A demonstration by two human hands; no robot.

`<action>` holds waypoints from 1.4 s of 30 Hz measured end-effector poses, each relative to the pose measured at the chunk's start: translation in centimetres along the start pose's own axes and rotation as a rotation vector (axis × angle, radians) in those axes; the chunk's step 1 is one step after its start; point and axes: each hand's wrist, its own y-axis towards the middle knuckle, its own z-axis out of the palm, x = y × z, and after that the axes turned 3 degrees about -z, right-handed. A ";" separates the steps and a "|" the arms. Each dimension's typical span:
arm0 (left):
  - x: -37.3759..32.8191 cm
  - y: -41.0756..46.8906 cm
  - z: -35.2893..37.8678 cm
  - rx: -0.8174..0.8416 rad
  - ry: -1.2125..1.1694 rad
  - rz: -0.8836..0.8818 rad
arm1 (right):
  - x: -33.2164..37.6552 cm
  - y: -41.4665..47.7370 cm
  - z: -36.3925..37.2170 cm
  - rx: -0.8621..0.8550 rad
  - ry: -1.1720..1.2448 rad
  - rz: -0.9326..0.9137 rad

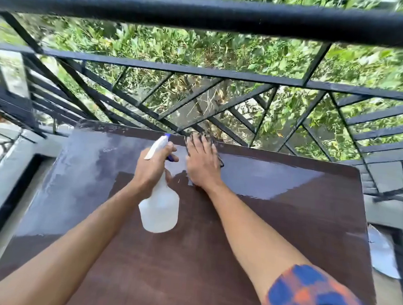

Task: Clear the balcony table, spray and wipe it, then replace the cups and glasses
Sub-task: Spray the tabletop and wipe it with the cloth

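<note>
The dark brown balcony table (249,237) fills the lower view, and its far half shines wet. My left hand (153,167) grips the neck of a white spray bottle (160,208) with a blue trigger, nozzle pointing away from me. My right hand (201,163) lies flat, fingers straight, pressing a dark cloth (220,161) onto the tabletop near the far edge. Most of the cloth is hidden under the hand. No cups or glasses are in view.
A black metal railing (204,13) with slanted bars stands right behind the table's far edge, green plants beyond it. A grey ledge (8,164) runs along the left. A pale flat object (381,255) lies on the floor at the right.
</note>
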 end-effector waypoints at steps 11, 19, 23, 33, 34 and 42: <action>0.8 -1.0 -0.5 0.090 -0.013 -0.044 | -19.1 -12.4 -7.4 -0.298 -0.012 0.662; 1.1 -2.5 -0.9 0.104 0.022 -0.024 | -12.2 -7.2 -7.0 -0.217 0.005 0.730; 1.0 -3.2 -1.1 0.078 0.026 -0.005 | -1.0 -2.6 -2.5 -0.021 0.036 0.255; 1.3 -3.5 -0.1 0.068 0.087 -0.001 | -2.3 -4.8 -3.4 0.009 0.032 0.102; 1.3 -3.6 0.3 0.074 0.086 -0.006 | -5.4 -5.7 -4.7 -0.035 0.036 0.208; 0.7 -5.4 5.9 0.191 0.107 -0.008 | -24.9 -19.3 -10.8 -0.270 0.034 0.798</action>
